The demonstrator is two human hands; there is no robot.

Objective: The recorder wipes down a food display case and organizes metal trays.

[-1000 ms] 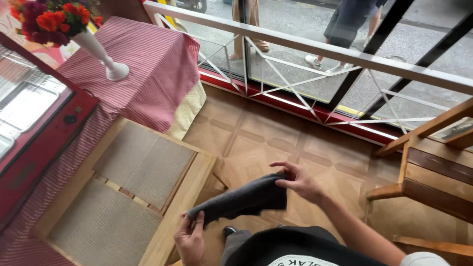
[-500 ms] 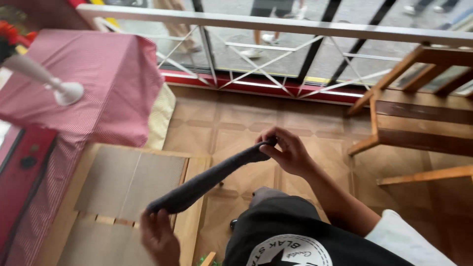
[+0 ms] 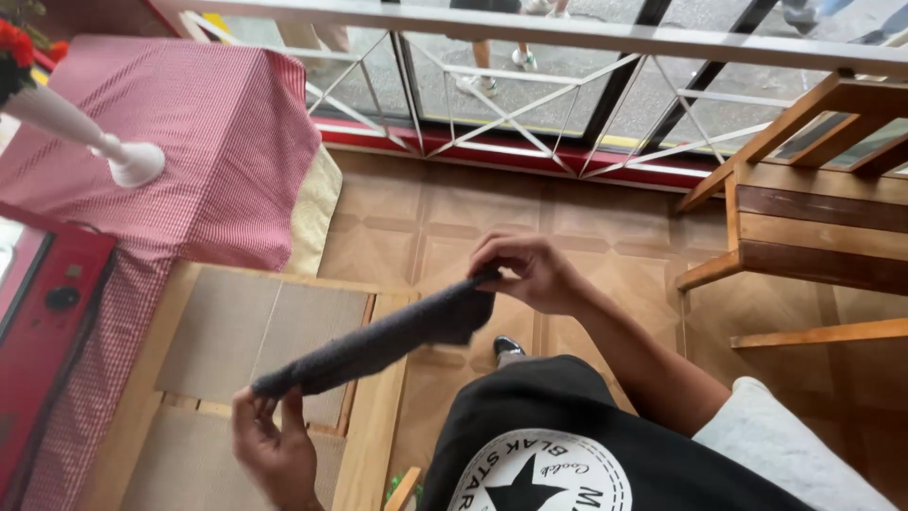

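**Two hands stretched a dark cloth over a wooden frame**

Two bare hands held one dark grey, rolled length of cloth [image 3: 378, 343] taut between them, slanting in the air above the near right corner of a pale wooden panelled frame [image 3: 374, 416] with woven beige insets. The left hand [image 3: 274, 449] was closed on the cloth's lower end, fingers curled around it, just above the frame's inner rail. The right hand [image 3: 530, 274] pinched the upper end between thumb and fingertips, over the brown patterned tile floor [image 3: 454, 218] beyond the frame's right edge. The cloth touched nothing but the two hands.

A black shoe tip [image 3: 508, 348] showed on the floor below the right hand. A desk draped in a red-and-white checked cloth [image 3: 218, 132] stood past the frame's far edge, carrying a white slender vase [image 3: 95, 142] with red flowers near its left edge. A wooden chair [image 3: 804, 246] stood well apart to the right, and a white metal railing with glass [image 3: 530, 104] ran along the floor's far edge.
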